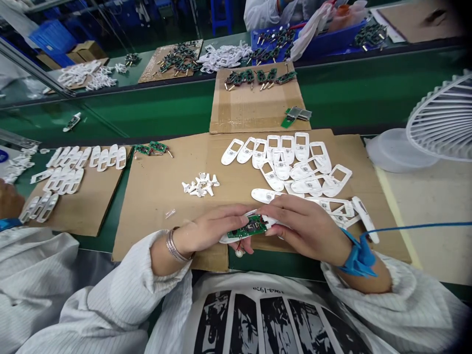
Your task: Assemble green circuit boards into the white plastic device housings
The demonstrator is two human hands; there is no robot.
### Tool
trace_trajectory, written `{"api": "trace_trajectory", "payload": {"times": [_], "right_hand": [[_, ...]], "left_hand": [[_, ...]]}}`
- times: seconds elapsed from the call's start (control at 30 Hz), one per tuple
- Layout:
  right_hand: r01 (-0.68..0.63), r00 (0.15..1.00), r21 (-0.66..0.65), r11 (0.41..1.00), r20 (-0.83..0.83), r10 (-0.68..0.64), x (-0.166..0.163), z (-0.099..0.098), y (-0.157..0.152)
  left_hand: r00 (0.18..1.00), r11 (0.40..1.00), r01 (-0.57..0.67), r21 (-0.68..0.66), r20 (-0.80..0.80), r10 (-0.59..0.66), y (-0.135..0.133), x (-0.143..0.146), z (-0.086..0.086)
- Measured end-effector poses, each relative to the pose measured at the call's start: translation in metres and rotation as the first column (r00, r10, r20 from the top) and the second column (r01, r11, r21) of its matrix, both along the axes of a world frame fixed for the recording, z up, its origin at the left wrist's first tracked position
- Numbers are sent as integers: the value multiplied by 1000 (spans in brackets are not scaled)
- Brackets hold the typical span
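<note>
My left hand and my right hand meet over the near edge of a big cardboard sheet. Together they grip a white plastic shell with a green circuit board lying in it; a small round part on red wires hangs below. Both hands are closed around this piece. A blue wrist strap with a blue cord sits on my right wrist, metal bangles on my left. Just beyond my right hand lies a pile of white shells with windows. A small heap of white clips lies ahead of my left hand.
A second cardboard on the green belt carries circuit boards. Rows of white shells lie on cardboard at the left, by another person's sleeve. A white fan and a plastic lid stand at the right. Another worker sits across the belt.
</note>
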State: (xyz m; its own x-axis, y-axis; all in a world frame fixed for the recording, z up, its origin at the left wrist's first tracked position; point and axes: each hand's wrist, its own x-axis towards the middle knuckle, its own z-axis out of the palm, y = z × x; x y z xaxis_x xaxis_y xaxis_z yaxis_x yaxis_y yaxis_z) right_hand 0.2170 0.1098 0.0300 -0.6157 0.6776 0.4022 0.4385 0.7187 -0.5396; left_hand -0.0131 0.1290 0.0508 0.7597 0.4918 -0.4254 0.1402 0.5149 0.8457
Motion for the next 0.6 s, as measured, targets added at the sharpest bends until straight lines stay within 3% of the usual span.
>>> {"api": "trace_trajectory", "payload": {"times": [0.2,0.4,0.6], "right_hand": [[61,995,160,985,69,-73,0,4,-7],[50,994,132,990,87,-62,2,7,-11],[60,993,178,982,93,-77,3,10,-13]], "left_hand": [[996,986,-18,163,-83,32,-9,5,-2],[992,952,-28,303,-111,65,-13,6,1],[993,951,-13,310,-110,50,-14,5,2]]}}
